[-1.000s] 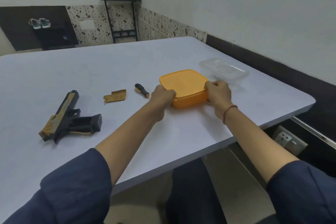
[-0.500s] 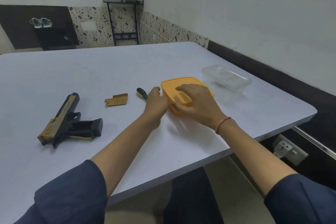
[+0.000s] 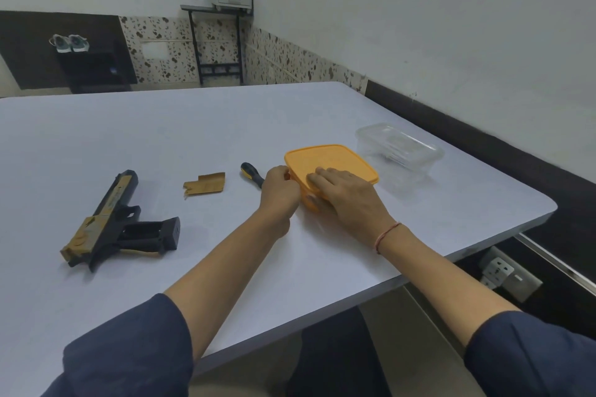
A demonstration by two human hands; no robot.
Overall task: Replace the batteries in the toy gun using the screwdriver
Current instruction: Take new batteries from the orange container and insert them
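Right hand (image 3: 348,203) flat on the box (image 3: 335,158), fingers straight, pressing. Left hand (image 3: 279,187) curled, pinching its left corner, by the table's (image 3: 193,125) right edge

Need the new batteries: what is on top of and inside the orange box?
The right hand lies flat on the closed orange box; the left hand grips its left edge. The opaque lid covers the inside, so no contents show.
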